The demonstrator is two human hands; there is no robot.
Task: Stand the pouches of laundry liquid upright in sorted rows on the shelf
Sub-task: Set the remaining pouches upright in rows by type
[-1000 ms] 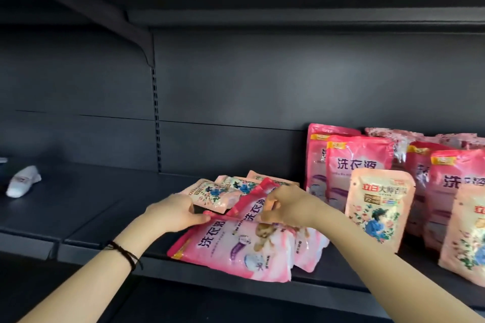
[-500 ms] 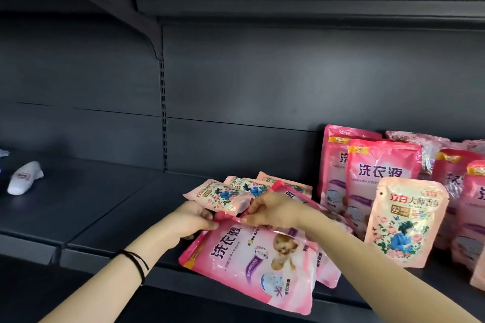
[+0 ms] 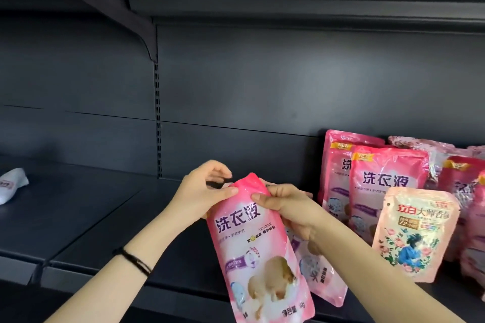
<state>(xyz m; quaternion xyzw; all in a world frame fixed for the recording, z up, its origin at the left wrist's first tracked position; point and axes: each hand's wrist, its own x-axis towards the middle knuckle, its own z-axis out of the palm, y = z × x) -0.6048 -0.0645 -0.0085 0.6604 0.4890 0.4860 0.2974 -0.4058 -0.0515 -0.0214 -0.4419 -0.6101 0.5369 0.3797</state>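
Pouches of laundry liquid fill the right end of a dark, matte metal shelf. Glossy pink pouches stand upright in rows against the back panel. A smaller peach pouch with a printed floral pattern stands in front of them, its film crinkled and shiny.

Half a second ago the front pink pouch lay almost flat on a heap at the shelf edge. Now it is lifted and hangs nearly upright, leaning a little to the left. Its rounded top corner is up between the hands and its bottom reaches below the shelf's front lip. It is a flat, soft-sided bag of slick plastic with large printed characters. A second pink pouch shows just behind it, under the right wrist; I cannot tell what holds it.

The left hand pinches the front pouch's top edge, thumb on its face. The right hand grips the same top edge from the other side.

A thin black wristband circles the left wrist. A small white object lies far left on the shelf.
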